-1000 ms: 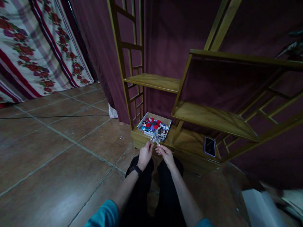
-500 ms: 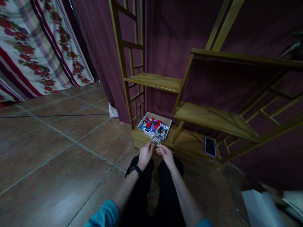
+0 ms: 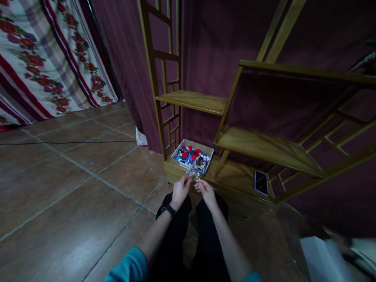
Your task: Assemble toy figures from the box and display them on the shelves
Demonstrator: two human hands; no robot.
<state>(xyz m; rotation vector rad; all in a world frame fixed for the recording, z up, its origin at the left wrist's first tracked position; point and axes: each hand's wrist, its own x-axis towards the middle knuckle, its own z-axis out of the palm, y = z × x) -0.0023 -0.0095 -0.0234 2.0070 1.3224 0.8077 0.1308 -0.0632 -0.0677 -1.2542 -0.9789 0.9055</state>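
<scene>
Your left hand (image 3: 180, 190) and right hand (image 3: 206, 191) apparently pinch a blurred clear piece (image 3: 193, 172) by the shelf's front edge (image 3: 235, 188).

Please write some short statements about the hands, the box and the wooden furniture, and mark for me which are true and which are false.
1. A shiny, clear item is at the fingertips of the left hand and the right hand. True.
2. The dark wristband is on the right wrist. False: the dark wristband is on the left wrist.
3. Small colored pieces, some red, lie in the box. True.
4. The box stands on the floor. False: it stands on the wooden base.
5. A phone-like device lies on the wooden base, apart from the box. True.
</scene>
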